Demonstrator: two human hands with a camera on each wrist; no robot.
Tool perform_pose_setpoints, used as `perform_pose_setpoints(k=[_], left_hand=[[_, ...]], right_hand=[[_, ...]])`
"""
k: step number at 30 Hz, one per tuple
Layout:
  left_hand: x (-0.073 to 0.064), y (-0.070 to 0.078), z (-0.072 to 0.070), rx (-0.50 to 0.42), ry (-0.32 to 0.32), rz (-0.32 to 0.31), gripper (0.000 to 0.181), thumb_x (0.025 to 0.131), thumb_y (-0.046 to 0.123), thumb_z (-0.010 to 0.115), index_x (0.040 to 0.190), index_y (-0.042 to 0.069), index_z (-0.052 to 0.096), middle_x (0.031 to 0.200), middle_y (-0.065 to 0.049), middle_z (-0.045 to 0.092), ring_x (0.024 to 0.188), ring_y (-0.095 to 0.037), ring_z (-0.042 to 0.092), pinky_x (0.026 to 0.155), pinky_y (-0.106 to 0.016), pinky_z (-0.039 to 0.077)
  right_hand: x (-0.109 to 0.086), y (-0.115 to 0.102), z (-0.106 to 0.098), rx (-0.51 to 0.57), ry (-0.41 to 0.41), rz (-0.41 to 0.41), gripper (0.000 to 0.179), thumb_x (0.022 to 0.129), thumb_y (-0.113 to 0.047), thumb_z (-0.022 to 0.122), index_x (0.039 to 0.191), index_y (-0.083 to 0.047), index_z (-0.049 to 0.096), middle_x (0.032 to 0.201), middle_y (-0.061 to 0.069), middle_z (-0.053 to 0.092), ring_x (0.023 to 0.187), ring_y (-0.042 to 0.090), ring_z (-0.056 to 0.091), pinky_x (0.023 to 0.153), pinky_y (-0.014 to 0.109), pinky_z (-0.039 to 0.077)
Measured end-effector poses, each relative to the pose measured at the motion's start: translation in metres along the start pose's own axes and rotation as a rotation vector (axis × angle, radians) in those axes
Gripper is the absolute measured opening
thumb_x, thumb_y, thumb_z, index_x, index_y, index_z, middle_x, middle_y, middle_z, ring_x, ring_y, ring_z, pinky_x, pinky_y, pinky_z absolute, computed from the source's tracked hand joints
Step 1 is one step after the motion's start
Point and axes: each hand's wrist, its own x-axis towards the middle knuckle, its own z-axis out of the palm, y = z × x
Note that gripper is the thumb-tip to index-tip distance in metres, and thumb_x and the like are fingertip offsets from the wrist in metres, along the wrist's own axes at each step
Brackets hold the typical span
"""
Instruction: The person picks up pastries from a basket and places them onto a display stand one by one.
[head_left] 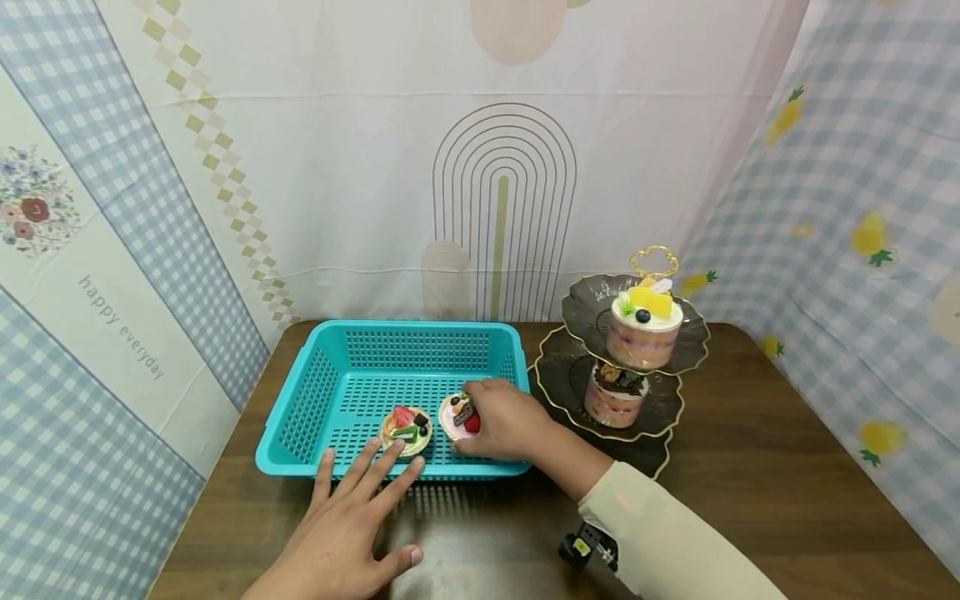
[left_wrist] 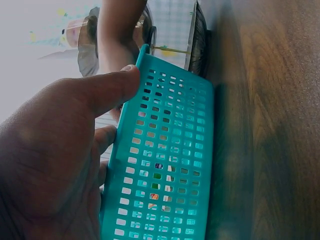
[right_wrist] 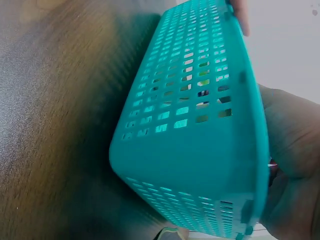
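A turquoise perforated basket sits on the table, holding two small fruit tarts. The left tart is topped with strawberry, kiwi and dark berries. Pink cream, a raspberry and a chocolate piece top the right tart. My right hand reaches over the near right rim and holds this tart by its edges between thumb and fingers. My left hand is spread at the basket's near side, fingertips over the rim near the left tart. In the right wrist view, the basket wall hides most of the right tart.
Right of the basket stands a tiered dark scalloped stand with gold edges and a gold ring handle. One dessert cup with yellow fruit is on its upper tier; a chocolate-topped cup sits below. Patterned cloth hangs behind the table.
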Motion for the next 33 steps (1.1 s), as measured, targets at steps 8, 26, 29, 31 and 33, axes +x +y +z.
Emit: perform_pose_setpoints(k=[8, 26, 29, 31, 33], left_hand=[[0.000, -0.001, -0.001, -0.015, -0.026, -0.018, 0.091, 0.087, 0.073, 0.064, 0.163, 0.039, 0.026, 0.170, 0.003, 0.019, 0.157, -0.024, 0.001, 0.116, -0.064, -0.015], [0.001, 0.001, 0.000, -0.020, -0.035, -0.023, 0.093, 0.085, 0.071, 0.067, 0.163, 0.040, 0.025, 0.170, 0.003, 0.020, 0.157, -0.026, 0.004, 0.116, -0.065, -0.014], [0.001, 0.000, 0.000, -0.011, -0.032, -0.022, 0.093, 0.085, 0.071, 0.067, 0.163, 0.039, 0.026, 0.170, 0.003, 0.019, 0.157, -0.026, 0.003, 0.116, -0.064, -0.015], [0.001, 0.000, -0.001, -0.006, -0.031, -0.021, 0.093, 0.085, 0.071, 0.067, 0.163, 0.039, 0.026, 0.170, 0.003, 0.019, 0.157, -0.025, 0.002, 0.116, -0.064, -0.015], [0.001, 0.000, -0.001, -0.002, -0.030, -0.020, 0.094, 0.085, 0.071, 0.067, 0.163, 0.039, 0.026, 0.170, 0.003, 0.018, 0.157, -0.024, 0.001, 0.116, -0.065, -0.014]], right_hand=[[-0.013, -0.006, -0.015, 0.065, 0.117, 0.009, 0.082, 0.071, -0.056, 0.089, 0.134, -0.014, 0.057, 0.111, 0.003, 0.063, 0.094, 0.018, 0.058, 0.067, 0.037, 0.052], [-0.059, -0.002, -0.036, 0.181, 0.161, -0.016, 0.075, 0.074, -0.060, 0.085, 0.136, -0.026, 0.060, 0.136, -0.003, 0.059, 0.116, 0.014, 0.056, 0.082, 0.038, 0.053], [-0.069, 0.000, -0.039, 0.187, 0.175, -0.024, 0.075, 0.074, -0.061, 0.085, 0.136, -0.027, 0.059, 0.133, -0.005, 0.058, 0.111, 0.010, 0.056, 0.079, 0.037, 0.053], [-0.075, 0.002, -0.041, 0.188, 0.180, -0.027, 0.075, 0.073, -0.061, 0.085, 0.135, -0.029, 0.059, 0.130, -0.008, 0.059, 0.107, 0.009, 0.055, 0.078, 0.036, 0.052], [-0.081, 0.004, -0.043, 0.187, 0.180, -0.025, 0.074, 0.072, -0.060, 0.086, 0.134, -0.031, 0.059, 0.125, -0.011, 0.058, 0.104, 0.008, 0.055, 0.077, 0.034, 0.052]])
